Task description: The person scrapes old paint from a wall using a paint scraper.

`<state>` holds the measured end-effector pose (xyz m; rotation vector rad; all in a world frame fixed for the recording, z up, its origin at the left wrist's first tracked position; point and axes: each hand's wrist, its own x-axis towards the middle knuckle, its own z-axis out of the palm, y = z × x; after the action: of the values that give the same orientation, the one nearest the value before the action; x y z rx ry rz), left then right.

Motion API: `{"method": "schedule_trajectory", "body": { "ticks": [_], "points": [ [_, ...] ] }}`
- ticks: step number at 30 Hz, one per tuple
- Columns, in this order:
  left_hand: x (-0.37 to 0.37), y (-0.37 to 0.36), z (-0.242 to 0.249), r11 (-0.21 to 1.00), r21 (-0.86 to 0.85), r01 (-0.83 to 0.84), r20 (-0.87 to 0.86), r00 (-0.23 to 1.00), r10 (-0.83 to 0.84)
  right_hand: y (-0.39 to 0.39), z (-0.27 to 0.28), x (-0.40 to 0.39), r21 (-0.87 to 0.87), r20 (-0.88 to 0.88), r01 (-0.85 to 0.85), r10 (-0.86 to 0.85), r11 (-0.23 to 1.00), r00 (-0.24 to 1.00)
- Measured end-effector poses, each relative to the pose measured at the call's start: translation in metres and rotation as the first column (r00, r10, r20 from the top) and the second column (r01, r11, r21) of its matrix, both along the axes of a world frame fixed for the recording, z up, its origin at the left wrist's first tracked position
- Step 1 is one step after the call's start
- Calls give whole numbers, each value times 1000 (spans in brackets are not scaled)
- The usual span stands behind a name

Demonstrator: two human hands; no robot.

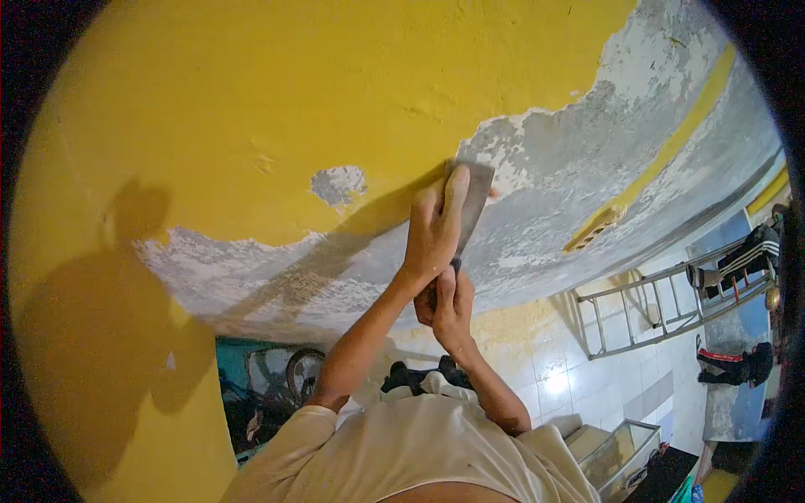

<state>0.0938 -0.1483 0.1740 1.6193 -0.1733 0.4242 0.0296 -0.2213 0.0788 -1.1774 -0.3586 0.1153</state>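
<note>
Evidently, the scraper (476, 201) was the thing to handle here: it lay against the wall in front of the person, its broad end at the ragged line where yellow paint (251, 101) met bare grey plaster (537, 168). Both hands had hold of it. The right hand (450, 308) was wrapped closely round the dark handle, while the left hand (433, 230) was closed over the blade higher up, one digit stretched along its face; most of its other fingers were hidden, so how they curled could not be told.

The blade looked like thin, flat metal, probably light overall, stiff across its width and perhaps a little springy along its length. Its smooth face seemed likely to turn slippery under dust, and its end and sides called for care with the fingertips. The handle appeared the safest place for a full grip, since the narrow neck offered little to hold. A flat finger on the blade, well back from the working end, would have suited steadying and pressing. The paint edge looked brittle and flaky, as did the rim of the small chipped patch (339, 186) to the left.
</note>
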Motion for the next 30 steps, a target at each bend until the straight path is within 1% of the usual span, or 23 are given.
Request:
{"method": "schedule_trajectory", "body": {
  "ticks": [1, 2, 3, 4, 5, 7, 8, 9, 11, 13, 15, 16, 17, 18, 19, 20, 21, 24, 25, 26, 27, 29, 30],
  "points": [
    [2, 1, -10, 1000, 5, 3, 14, 1000, -3, 1, -2, 2, -37, 6, 18, -18, 999, 1000],
    [1, 2, -28, 1000, -5, -27, -19, 999, 27, 2, -6, -1, -85, 124, 87, -76, 993, 989],
    [-1, 2, -48, 998, -17, -59, -60, 997, 58, -1, -14, -8, -81, 123, 89, -79, 993, 989],
    [-2, -1, -55, 996, -19, -88, 18, 996, 89, -5, -23, -14, -49, -3, 22, -22, 999, 1000],
    [2, -3, -61, 996, -14, -86, 18, 996, 86, -6, -28, -16, -7, -126, -41, 40, 999, 991],
    [-1, -8, -48, 986, -124, -114, 15, 993, 117, -5, -16, -15, -19, -176, -24, 20, 1000, 984],
    [2, -3, -43, 995, -64, -75, -36, 997, 73, -5, -7, -9, -8, -128, -7, 6, 1000, 992],
    [2, -1, -41, 995, -73, -74, -46, 996, 71, -6, -2, -5, -1, -76, 8, -8, 1000, 997],
    [5, 1, -33, 999, 0, -35, 6, 999, 35, -2, -8, -4, -49, -44, 37, -39, 998, 998],
    [0, -1, -53, 998, -18, -54, -36, 998, 54, -1, -22, -15, -49, -148, 38, -45, 998, 988],
    [-3, -1, -56, 995, -91, -38, -117, 993, 27, 2, -17, -14, -39, -152, 43, -48, 998, 987],
    [1, -3, -50, 995, -80, -53, -63, 997, 48, 4, -9, -11, -63, -67, 95, -99, 994, 993],
    [0, -3, -43, 995, -85, -48, -82, 996, 41, 4, -4, -11, -92, 12, 146, -145, 985, 989],
    [-1, -2, -34, 996, -93, -10, -91, 996, 1, 4, -5, -9, -29, -59, 108, -109, 994, 992],
    [0, -1, -25, 995, -98, 31, -86, 996, -39, 2, -4, -9, -35, -55, 113, -115, 993, 992],
    [-3, -1, -19, 991, -131, 31, -141, 989, -49, 0, -1, -10, -41, -88, 75, -78, 996, 993],
    [-5, -3, -23, 990, -134, 37, -135, 989, -55, -1, 1, -11, -44, -122, 35, -40, 998, 992],
    [-1, -7, -39, 984, -174, -29, -55, 998, 20, -2, -3, -11, -50, -107, 50, -55, 997, 993],
    [1, -6, -26, 985, -172, -25, -55, 998, 15, -2, 4, -12, -56, -113, 52, -58, 997, 992],
    [4, -5, -10, 991, -134, 1, -28, 1000, -5, -4, 16, -6, -121, -4, 96, -98, 988, 995],
    [4, -4, -2, 994, -103, 22, -12, 1000, -24, -3, 14, -9, -128, -24, 96, -100, 987, 995],
    [5, -3, -8, 992, -119, 49, 11, 999, -48, -3, 15, -4, -42, -113, 44, -48, 998, 992],
    [2, -4, -19, 990, -137, 38, -15, 999, -40, -3, 15, -6, -85, -82, 76, -83, 993, 993]
  ]
}}
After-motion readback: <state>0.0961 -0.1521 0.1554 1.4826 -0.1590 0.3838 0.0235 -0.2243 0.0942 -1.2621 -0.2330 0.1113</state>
